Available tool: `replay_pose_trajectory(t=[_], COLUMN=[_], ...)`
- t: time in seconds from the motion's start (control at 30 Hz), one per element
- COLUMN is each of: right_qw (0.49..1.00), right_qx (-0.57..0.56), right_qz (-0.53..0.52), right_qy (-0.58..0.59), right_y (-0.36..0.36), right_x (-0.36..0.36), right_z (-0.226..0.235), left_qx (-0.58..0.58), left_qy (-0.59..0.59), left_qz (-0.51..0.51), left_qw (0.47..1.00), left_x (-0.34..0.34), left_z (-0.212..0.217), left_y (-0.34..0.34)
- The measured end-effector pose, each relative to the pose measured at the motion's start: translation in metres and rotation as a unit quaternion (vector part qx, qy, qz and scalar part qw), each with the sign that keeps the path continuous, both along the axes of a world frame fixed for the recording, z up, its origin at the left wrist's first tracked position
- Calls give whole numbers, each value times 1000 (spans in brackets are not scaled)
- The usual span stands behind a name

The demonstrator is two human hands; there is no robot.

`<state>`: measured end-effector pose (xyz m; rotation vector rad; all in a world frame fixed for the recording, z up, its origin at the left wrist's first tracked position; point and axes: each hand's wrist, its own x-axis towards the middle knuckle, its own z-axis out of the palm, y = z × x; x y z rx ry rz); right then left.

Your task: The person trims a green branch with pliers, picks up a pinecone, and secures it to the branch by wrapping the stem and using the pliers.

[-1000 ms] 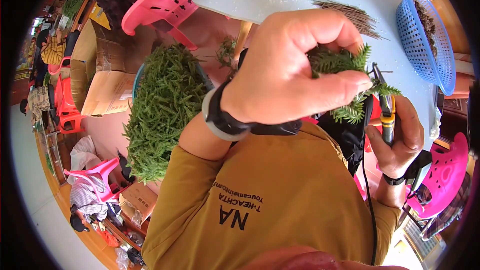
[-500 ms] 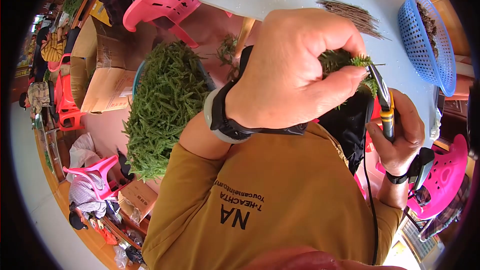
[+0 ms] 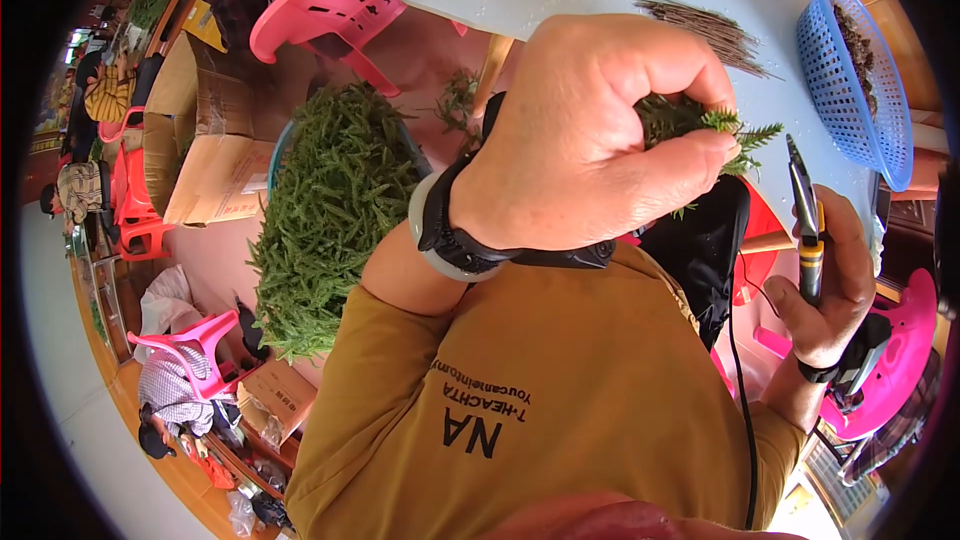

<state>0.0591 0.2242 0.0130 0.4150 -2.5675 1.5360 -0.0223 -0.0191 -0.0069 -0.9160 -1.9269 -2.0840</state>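
pinching green sprigs (image 3: 720,122) in the closed grip of the left hand (image 3: 590,145) and clasping yellow-handled pliers (image 3: 806,210) just apart from them in the grip of the right hand (image 3: 836,290), close to a pale surface (image 3: 610,15) bearing a bundle of thin brown sticks (image 3: 708,30), near a perforated blue basket (image 3: 835,105)

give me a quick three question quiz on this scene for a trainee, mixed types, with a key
1. What do the left hand and the right hand each hold?
2. True or false: the blue basket is empty.
3. Choose one. The large green pile is:
a) on the person's left
b) on the person's right
c) on the table

Key:
1. Left: green sprigs; right: pliers.
2. False; brown clumps are in it.
3. a
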Motion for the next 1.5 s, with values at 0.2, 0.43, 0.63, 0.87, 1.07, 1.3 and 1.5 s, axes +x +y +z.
replay_pose_trajectory(t=[0.2,0.43,0.63,0.87,1.07,1.3,1.5], right_qw=[995,978,967,954,951,959,959], right_qx=[76,121,110,123,123,120,123], right_qz=[46,152,218,262,277,250,248], right_qy=[33,81,79,75,54,54,60], right_y=[1,13,17,13,15,15,17], right_x=[-4,-28,-41,-57,-60,-56,-60], right_z=[9,16,17,17,21,23,17], left_qx=[22,42,54,59,22,24,25], left_qy=[-62,-170,-222,-236,-265,-232,-221], left_qz=[-89,-248,-287,-316,-320,-267,-258], left_qw=[994,953,930,917,909,935,940], left_x=[2,-2,-4,-6,-9,-9,-8], left_z=[8,7,8,2,5,7,8], left_y=[-6,-13,-13,-13,-13,-15,-17])
